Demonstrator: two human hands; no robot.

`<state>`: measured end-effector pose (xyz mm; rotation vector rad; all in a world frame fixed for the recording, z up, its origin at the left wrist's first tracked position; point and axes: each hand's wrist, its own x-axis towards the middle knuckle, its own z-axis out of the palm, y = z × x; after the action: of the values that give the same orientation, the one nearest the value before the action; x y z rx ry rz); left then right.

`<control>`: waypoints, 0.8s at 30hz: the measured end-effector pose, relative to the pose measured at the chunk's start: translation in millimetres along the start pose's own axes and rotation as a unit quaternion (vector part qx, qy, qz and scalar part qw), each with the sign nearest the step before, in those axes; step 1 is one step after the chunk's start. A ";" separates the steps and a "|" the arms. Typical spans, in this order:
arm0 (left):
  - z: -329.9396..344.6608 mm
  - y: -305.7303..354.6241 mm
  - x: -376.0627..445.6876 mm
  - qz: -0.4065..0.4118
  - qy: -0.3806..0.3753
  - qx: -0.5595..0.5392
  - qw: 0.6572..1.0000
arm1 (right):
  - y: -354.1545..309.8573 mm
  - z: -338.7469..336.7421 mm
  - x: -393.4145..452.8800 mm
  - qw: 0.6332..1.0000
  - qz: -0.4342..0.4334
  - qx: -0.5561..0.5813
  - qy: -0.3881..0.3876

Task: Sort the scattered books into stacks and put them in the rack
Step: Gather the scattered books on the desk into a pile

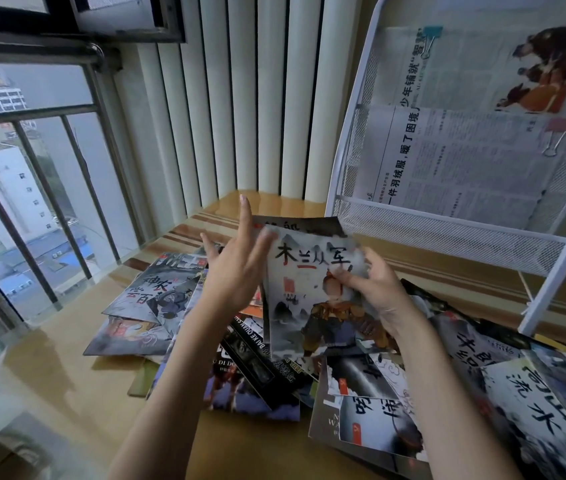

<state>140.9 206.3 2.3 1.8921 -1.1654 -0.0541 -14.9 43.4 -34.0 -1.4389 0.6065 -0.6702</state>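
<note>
— While the right hand (375,292) pinches the book (312,292) at centre frame, which step is this?

— Gathering. Left hand (236,268) is flat-fingered beside it, holding nothing.

— Next?

— Probably squaring it, then the rack (447,223), upper right.

— Orientation?

— Long axis up-down, title topmost, above the pile (274,375).

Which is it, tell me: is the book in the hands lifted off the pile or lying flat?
Lifted. The book tilts up above the pile, pinched by the right hand.
</note>
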 end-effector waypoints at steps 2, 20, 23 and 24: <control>-8.0 -13.4 5.8 -0.068 0.033 -0.078 0.994 | 3.1 -10.3 4.2 0.996 0.008 0.033 0.079; -21.7 -43.0 5.5 -0.304 -0.083 -0.367 0.875 | 11.7 -14.2 9.9 0.982 -0.009 -0.048 0.181; -19.1 -41.2 1.7 -0.260 -0.116 -0.292 0.913 | 9.8 -12.5 7.6 0.984 -0.011 -0.041 0.173; -16.4 -40.8 1.6 -0.239 -0.111 -0.236 0.935 | 9.8 -12.1 7.3 0.984 -0.012 -0.039 0.173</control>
<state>177.7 222.6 -15.6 1.7110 -0.7170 -0.7655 -18.3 30.0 -44.2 -1.4140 0.8945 -0.9351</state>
